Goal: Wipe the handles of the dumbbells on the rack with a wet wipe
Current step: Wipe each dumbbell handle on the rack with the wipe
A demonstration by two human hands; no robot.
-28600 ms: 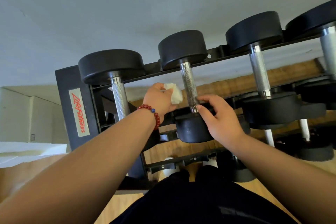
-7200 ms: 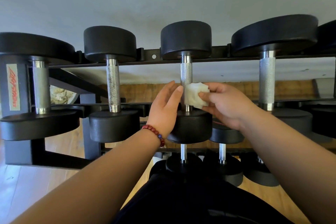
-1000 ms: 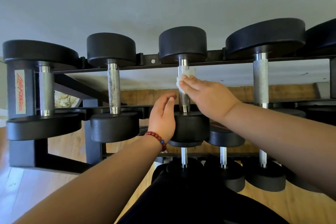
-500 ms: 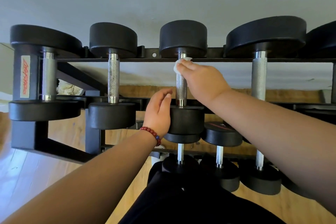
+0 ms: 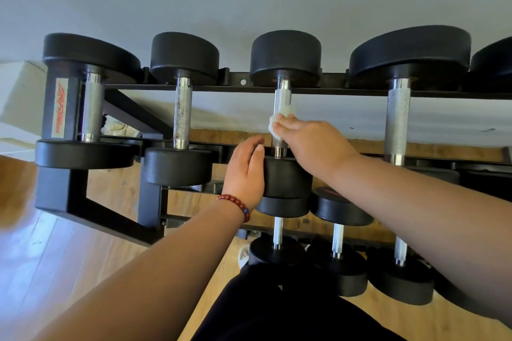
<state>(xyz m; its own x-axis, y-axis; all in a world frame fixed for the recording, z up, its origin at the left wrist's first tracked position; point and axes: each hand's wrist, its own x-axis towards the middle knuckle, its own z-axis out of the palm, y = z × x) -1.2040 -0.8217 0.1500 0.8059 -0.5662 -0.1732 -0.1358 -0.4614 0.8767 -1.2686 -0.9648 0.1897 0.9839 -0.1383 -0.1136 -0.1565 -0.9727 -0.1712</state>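
Several black dumbbells with knurled steel handles lie across the top tier of a black rack (image 5: 332, 89). My right hand (image 5: 310, 141) presses a crumpled white wet wipe (image 5: 282, 117) around the middle of the third dumbbell's handle (image 5: 282, 98). My left hand (image 5: 245, 171), with a red bead bracelet at the wrist, rests with straight fingers against the left side of that dumbbell's near head (image 5: 288, 177). Part of the wipe is hidden under my fingers.
Neighbouring handles stand to the left (image 5: 182, 116) and right (image 5: 398, 119). Smaller dumbbells (image 5: 338, 232) sit on the lower tier. The rack's end post bears a red-lettered label (image 5: 58, 108). Wooden floor lies below, a pale wall behind.
My right hand has slid the wipe down the handle from just under the far head to about the middle. My left hand stays against the near head.
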